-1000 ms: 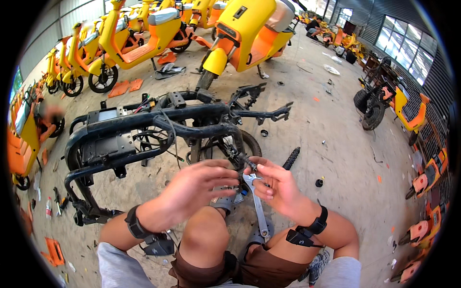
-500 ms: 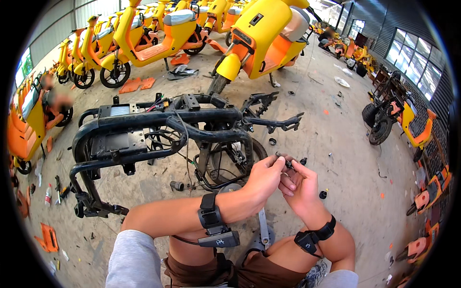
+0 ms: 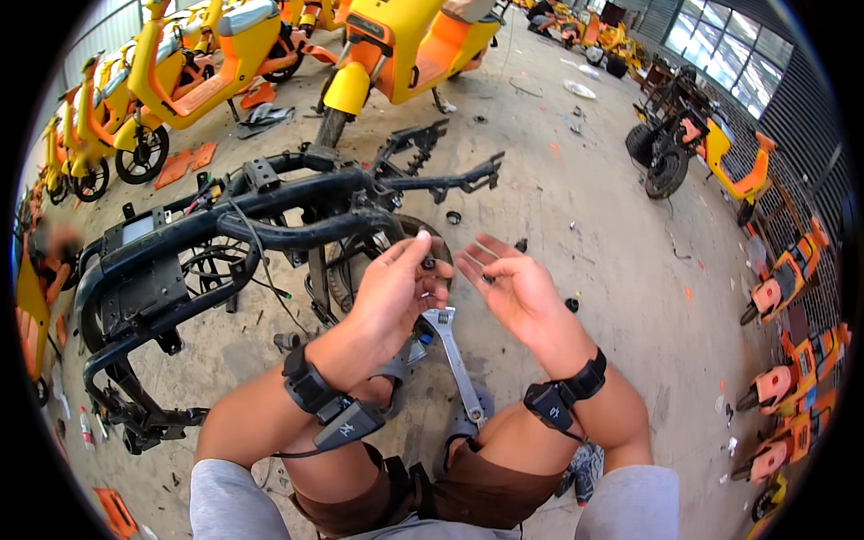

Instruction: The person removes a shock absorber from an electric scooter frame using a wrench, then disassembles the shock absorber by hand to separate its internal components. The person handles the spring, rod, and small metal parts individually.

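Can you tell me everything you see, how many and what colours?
Scooters: too many to count, mostly yellow and orange, back and sides
Bare frame: one, black, left of centre
Wrench: one, silver, below the hands
Floor: one, greyish, all around
Panels: several, orange, left
Loose parts: several, dark, scattered
Bottle: one, clear and red, far left
Window: one, pale, upper right
Small part: one, dark, in the left hand
Shorts: one pair, brown, bottom
Wrist straps: two, black, each wrist
Left hand: one, bare, centre
Right hand: one, bare, right of it, grip unclear
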`<state>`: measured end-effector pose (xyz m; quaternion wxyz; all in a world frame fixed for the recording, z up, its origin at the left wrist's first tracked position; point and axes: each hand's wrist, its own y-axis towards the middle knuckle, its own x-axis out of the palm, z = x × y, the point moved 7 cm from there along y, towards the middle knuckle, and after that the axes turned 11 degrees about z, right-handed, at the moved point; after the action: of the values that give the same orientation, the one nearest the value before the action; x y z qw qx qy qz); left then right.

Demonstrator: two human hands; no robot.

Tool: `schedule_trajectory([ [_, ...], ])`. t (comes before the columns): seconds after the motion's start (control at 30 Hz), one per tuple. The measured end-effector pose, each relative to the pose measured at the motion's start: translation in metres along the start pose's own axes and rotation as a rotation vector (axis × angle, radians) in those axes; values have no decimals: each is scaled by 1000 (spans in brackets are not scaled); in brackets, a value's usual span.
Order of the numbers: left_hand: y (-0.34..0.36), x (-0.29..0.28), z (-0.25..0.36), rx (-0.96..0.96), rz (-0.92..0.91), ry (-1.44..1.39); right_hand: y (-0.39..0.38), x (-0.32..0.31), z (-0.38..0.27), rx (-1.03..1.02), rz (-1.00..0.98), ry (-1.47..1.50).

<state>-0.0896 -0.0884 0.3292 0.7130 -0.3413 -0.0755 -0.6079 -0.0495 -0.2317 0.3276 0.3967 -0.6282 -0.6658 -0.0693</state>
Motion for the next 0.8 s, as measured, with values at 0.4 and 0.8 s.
schedule_trajectory([
  [0.4, -11, 12, -10, -128, -209, 130, -1, 0, 1, -6, -69, -42],
  [0.8, -17, 18, -12, -108, -272, 200, -19, 10, -11, -101, -183, -231],
])
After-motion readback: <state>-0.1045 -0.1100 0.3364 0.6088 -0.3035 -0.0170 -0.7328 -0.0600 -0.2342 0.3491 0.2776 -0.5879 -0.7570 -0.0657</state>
